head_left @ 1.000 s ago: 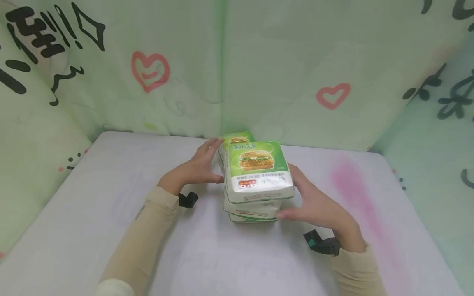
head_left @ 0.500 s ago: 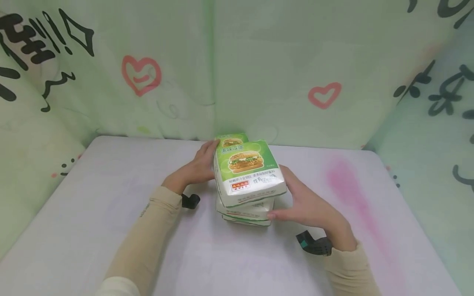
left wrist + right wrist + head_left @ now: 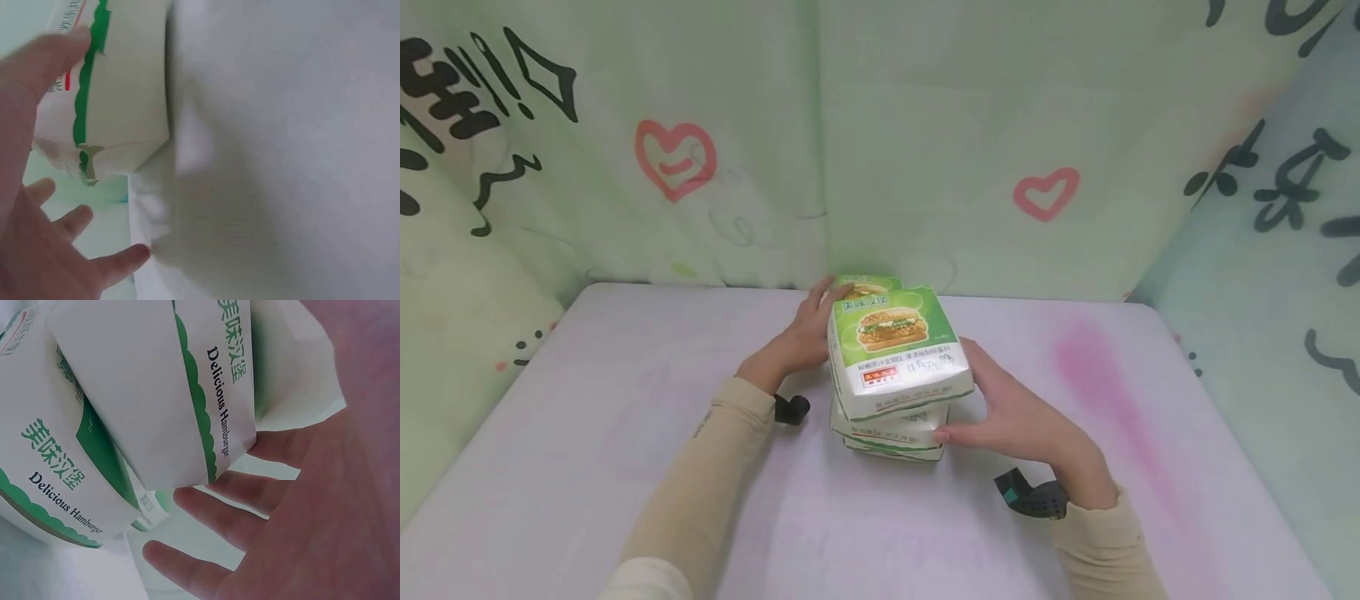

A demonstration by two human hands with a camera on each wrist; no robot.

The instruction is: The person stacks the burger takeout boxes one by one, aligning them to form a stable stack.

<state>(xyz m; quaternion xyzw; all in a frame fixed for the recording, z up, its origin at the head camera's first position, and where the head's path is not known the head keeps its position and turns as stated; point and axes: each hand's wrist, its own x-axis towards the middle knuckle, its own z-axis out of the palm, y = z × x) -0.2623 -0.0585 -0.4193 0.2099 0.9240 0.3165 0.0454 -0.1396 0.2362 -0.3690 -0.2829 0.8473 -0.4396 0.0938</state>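
Right wrist view: the upper box (image 3: 144,394) lies just beside the fingers (image 3: 215,514).

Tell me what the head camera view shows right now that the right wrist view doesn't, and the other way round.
Only the head view shows the left hand, the burger picture on the upper box, and the smiling red heart on the backdrop.

Only the right wrist view shows the Delicious Hamburger lettering and those fingertips of the right hand that the boxes hide from the head camera.

Both show the right hand close against the white-and-green boxes.
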